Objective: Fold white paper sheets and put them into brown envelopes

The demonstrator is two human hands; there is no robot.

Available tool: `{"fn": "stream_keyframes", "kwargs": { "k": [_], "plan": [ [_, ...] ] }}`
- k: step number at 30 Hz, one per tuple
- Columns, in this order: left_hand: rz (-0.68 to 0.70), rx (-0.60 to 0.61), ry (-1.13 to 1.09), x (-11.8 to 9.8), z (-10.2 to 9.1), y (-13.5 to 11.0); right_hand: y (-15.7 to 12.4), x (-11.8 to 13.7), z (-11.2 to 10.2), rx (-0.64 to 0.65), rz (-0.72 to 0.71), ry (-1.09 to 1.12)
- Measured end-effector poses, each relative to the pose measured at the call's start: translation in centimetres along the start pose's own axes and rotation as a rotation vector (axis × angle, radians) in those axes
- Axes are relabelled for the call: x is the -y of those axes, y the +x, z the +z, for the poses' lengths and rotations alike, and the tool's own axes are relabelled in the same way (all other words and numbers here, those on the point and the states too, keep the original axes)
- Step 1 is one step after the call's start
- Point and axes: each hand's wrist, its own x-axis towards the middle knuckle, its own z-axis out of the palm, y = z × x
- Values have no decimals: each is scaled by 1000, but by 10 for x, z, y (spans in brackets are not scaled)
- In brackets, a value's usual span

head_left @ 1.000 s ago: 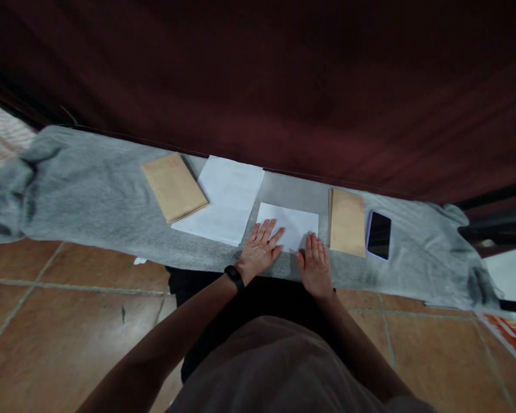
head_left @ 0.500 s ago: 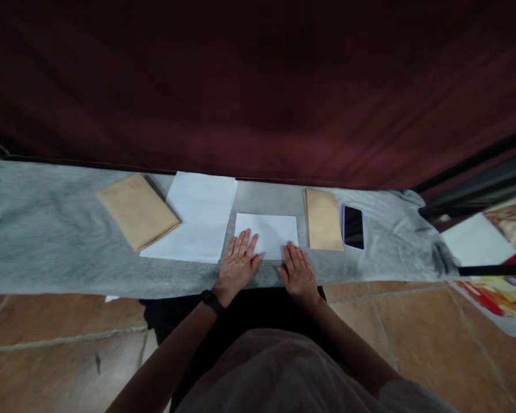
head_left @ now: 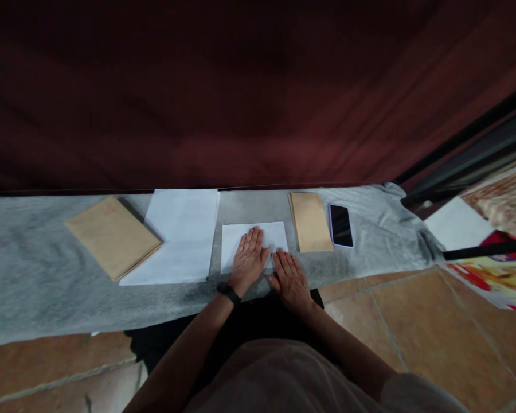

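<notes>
A small white sheet of paper [head_left: 232, 241], perhaps folded, lies flat on the grey cloth in front of me. My left hand [head_left: 248, 261] rests palm down on its middle, fingers stretched out, with a dark band on the wrist. At the paper's lower right corner, my right hand [head_left: 290, 278] lies flat with its fingertips on or beside the edge. Left of the small paper is a stack of larger white sheets [head_left: 183, 229]. Brown envelopes [head_left: 112, 235] overlap that stack's left side. More brown envelopes [head_left: 312, 223] lie to the right of my hands.
A phone [head_left: 341, 225] with a dark screen lies beyond the right envelopes. The grey cloth [head_left: 34, 269] covers a long narrow surface against a dark red curtain [head_left: 241, 115]. Far right are a dark bar, a white sheet [head_left: 458, 223] and colourful printed packaging [head_left: 494, 275].
My left hand has slid right across the small paper, from its left part to the middle, closer to my right hand. The camera view has tilted and shifted slightly.
</notes>
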Motion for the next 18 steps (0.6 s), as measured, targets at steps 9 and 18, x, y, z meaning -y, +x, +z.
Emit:
{"fn": "stream_keyframes", "kwargs": {
  "k": [9, 18],
  "plan": [
    [-121, -29, 22, 40, -4, 32, -2, 0, -1, -2, -4, 21],
    [-48, -42, 41, 24, -15, -26, 0, 0, 0, -11, 15, 34]
  ]
}}
